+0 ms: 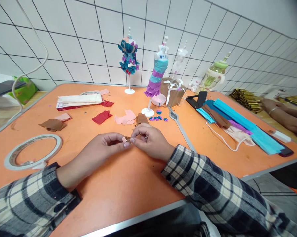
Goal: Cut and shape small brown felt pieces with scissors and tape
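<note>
Near the middle of the table, my left hand (109,144) and my right hand (152,140) meet fingertip to fingertip. Both are closed in a pinch on a small piece of brown and pink crepe paper (127,139), partly hidden by the fingers. Just beyond the right hand lie brown paper pieces (141,119) and torn pink paper (125,117). Several small purple-and-blue paper pieces (159,118) lie beside the base of a mini dress form (157,74) wrapped in blue and purple paper. Red paper (102,117) rests further left.
A tape roll (9,158) lies at left, near brown scraps (53,125). Behind stand a decorated dress form (129,59), a white form (180,57), a paper bag (173,92) and a bottle (213,77). Paper strips (249,125) lie right; another person's arm (284,117) shows beyond.
</note>
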The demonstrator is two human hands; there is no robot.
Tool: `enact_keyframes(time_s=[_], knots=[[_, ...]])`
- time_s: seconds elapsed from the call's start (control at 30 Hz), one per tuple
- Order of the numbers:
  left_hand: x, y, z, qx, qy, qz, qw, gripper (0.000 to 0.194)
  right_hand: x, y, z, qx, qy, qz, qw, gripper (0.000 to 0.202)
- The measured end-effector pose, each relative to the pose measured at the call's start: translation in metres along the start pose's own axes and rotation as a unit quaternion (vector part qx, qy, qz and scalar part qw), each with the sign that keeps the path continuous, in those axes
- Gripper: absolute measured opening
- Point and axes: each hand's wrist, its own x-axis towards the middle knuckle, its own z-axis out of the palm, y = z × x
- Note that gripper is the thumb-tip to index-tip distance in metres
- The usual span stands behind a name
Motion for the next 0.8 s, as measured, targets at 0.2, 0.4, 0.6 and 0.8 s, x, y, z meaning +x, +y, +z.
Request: enact_keyframes(time_s=[0.2, 0.4, 0.6, 0.8], knots=[[-0.0009, 0.0021, 0.0024, 0.033, -0.021, 0.009, 0.999, 0.031, 0.0004, 0.0014, -0.0022, -0.025, 0.012, -0.038, 0.999, 0.005], [-0.0009, -0.0002, 0.0015, 0.036, -0.011, 0.009, 0.999, 0.033, -0.0012, 0.0001, -0.0009, 0.022, 0.003, 0.030, 0.999, 0.014], [-0.0015, 0.0021, 0.0024, 0.039, -0.003, 0.039, 0.998, 0.037, -0.0001, 0.0000, -0.0003, 0.016, 0.019, 0.026, 0.999, 0.006], [-0.0052, 0.0054, 0.0001, 0.069, 0.058, 0.057, 0.994, 0.033, -0.0009, -0.0013, 0.0018, 0.017, 0.035, 0.023, 0.999, 0.006]])
